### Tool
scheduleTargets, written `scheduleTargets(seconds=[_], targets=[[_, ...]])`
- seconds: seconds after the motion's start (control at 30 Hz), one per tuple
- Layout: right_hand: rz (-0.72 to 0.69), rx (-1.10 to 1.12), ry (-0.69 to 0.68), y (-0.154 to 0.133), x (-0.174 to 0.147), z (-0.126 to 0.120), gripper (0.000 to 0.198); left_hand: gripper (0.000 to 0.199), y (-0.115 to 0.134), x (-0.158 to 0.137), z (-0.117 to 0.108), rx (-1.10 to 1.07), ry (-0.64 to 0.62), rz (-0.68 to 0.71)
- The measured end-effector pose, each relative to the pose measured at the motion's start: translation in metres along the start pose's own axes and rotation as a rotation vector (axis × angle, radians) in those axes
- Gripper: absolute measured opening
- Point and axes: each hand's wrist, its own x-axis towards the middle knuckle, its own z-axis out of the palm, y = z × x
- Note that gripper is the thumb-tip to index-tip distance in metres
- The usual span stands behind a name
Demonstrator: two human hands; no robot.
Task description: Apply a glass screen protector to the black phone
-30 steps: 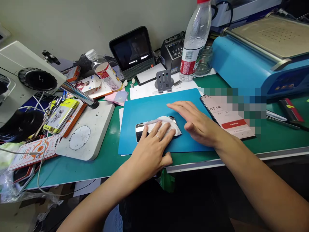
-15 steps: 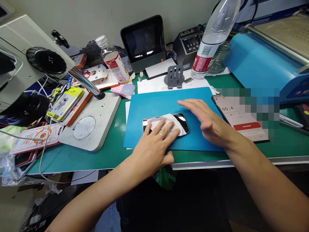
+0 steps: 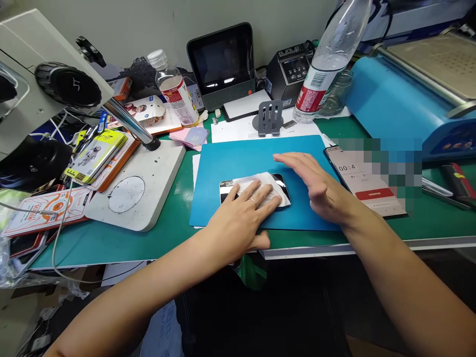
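A smartphone (image 3: 224, 188) with a glossy dark face lies flat on a blue mat (image 3: 230, 153). Most of it is covered by a thin white wipe (image 3: 265, 179). My left hand (image 3: 241, 215) rests on the wipe with its fingers spread flat, pressing it against the phone; a ring is on one finger. To the right of the phone, my right hand (image 3: 316, 191) hovers over the mat's right part, palm turned inward and fingers stretched out. Nothing is in it, and it stays apart from the phone.
A second phone (image 3: 366, 173) with a lit timer lies right of the mat. Behind stand a grey phone stand (image 3: 270, 117), a large plastic bottle (image 3: 316, 84) and a smart display (image 3: 221, 62). A microscope base (image 3: 156, 183) is at left, a blue machine (image 3: 394, 104) at right.
My left hand has slid slightly to the right over the phone, carrying the wipe with it. My right hand holds nearly the same pose. The view has shifted a little.
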Motion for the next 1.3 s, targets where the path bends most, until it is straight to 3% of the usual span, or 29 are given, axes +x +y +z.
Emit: scheduleTargets(seconds=[0.23, 0.43, 0.57, 0.87, 1.03, 1.3], targets=[[0.011, 0.003, 0.008, -0.001, 0.000, 0.000, 0.111, 0.070, -0.002, 0.005, -0.002, 0.024, 0.000, 0.012], [-0.009, 0.010, -0.010, 0.000, -0.002, -0.002, 0.108, 0.069, -0.021, -0.049, 0.008, 0.061, 0.014, -0.051], [-0.020, -0.004, 0.006, 0.000, -0.002, -0.001, 0.108, 0.072, -0.021, -0.081, 0.013, 0.071, 0.049, -0.113], [-0.013, -0.008, 0.033, 0.008, -0.004, 0.003, 0.108, 0.072, -0.030, -0.103, 0.007, 0.029, 0.023, -0.139], [-0.030, 0.012, 0.031, 0.006, -0.002, 0.004, 0.106, 0.068, -0.038, -0.093, 0.001, 0.051, -0.015, -0.064], [-0.007, 0.042, 0.059, 0.005, -0.004, 0.005, 0.100, 0.063, -0.038, -0.036, -0.018, 0.060, -0.113, 0.198]])
